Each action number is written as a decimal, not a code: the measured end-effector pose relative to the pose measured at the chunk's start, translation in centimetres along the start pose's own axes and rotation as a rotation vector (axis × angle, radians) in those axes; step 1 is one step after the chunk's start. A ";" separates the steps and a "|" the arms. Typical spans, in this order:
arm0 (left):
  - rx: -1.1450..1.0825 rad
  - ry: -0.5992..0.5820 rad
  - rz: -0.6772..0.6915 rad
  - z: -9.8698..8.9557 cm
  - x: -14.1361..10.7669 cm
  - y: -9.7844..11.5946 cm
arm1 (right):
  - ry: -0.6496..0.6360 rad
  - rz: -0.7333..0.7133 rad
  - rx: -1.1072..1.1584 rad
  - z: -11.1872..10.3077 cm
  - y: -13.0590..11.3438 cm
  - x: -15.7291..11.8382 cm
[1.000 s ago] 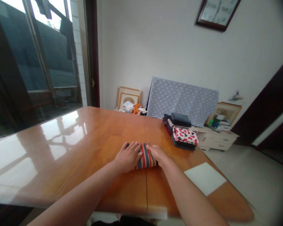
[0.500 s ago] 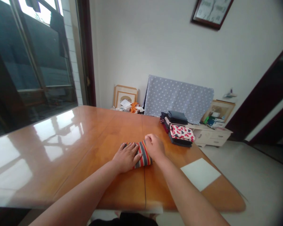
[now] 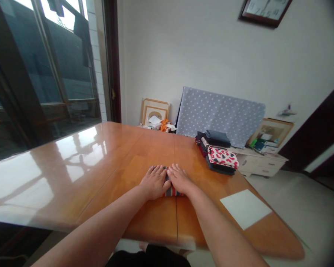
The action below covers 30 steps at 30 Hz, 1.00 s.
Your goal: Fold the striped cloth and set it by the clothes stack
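Head view: striped cloth [image 3: 172, 191] at 6 o'clock on table [image 3: 144, 148]; left hand [image 3: 155, 182] and right hand [image 3: 180, 179] flat on top, nothing pinched. Likely light, soft; grip under both side edges.

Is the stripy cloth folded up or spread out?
Folded: the striped cloth makes a small bundle, mostly hidden under two hands.

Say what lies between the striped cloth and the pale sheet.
In the head view, the person's right forearm crosses between the striped cloth and the pale sheet, with wooden tabletop visible beside it.
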<state>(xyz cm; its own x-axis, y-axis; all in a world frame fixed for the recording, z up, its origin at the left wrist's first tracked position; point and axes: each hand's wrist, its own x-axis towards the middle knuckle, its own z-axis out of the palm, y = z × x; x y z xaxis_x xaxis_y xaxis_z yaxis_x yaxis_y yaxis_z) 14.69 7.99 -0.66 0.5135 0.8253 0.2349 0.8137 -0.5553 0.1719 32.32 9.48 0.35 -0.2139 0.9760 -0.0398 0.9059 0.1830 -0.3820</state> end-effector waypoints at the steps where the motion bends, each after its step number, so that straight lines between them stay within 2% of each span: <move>1: 0.003 -0.002 0.002 0.0 0.0 0.0 | 0.005 0.003 -0.010 0.2 0.0 0.0; 13: 0.030 -0.029 -0.009 0.0 0.2 0.2 | 0.029 0.045 0.045 0.6 0.0 -0.5; 19: 0.048 -0.061 0.007 -0.2 0.3 -0.1 | 0.118 0.004 0.431 -0.2 1.3 -0.9; 24: 0.070 -0.062 0.020 -0.4 0.4 -0.2 | 0.310 0.044 0.584 -1.2 2.8 -3.7; 27: 0.092 -0.064 0.020 -0.5 0.4 -0.2 | 0.352 0.016 0.487 -1.0 2.6 -5.8; 30: 0.108 -0.073 0.024 -0.5 0.5 -0.2 | 0.270 -0.012 0.287 -0.5 1.8 -7.5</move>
<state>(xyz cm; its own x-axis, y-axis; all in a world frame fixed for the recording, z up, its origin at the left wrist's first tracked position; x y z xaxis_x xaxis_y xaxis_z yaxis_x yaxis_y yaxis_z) 14.59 8.44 -0.08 0.5484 0.8195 0.1665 0.8235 -0.5638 0.0624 35.74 2.59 0.36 -0.0850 0.9769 0.1959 0.7570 0.1912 -0.6248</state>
